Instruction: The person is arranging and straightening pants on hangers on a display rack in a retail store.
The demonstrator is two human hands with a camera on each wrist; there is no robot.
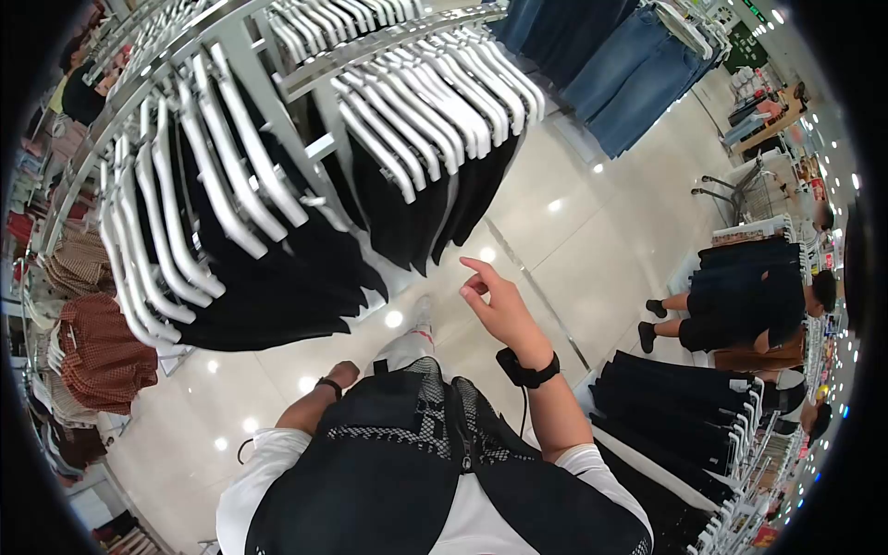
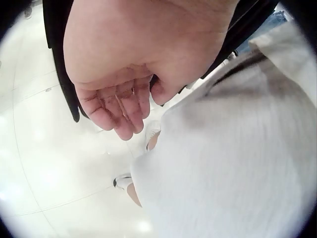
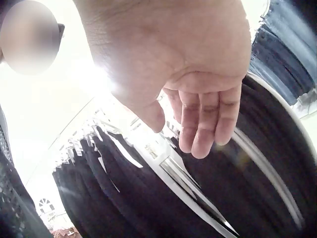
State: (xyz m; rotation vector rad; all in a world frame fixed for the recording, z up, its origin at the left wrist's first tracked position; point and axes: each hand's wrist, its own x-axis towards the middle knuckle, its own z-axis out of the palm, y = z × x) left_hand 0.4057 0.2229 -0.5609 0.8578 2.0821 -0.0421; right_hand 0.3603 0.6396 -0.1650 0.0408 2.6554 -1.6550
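My right hand is raised in front of my body, its fingers loosely bent with nothing in them. Beyond it hang black garments on white hangers. In the right wrist view, the fingers overlap a row of black garments. My left hand hangs low at my side, partly behind the dark vest. Seen from the left wrist, that hand has slack, slightly curled fingers and holds nothing, close to white trousers.
More black garments fill the rack at the left. Jeans hang at the back, and a shopping cart stands at the right. A person in dark clothes stands by the right-hand racks. Dark garments hang near my right side.
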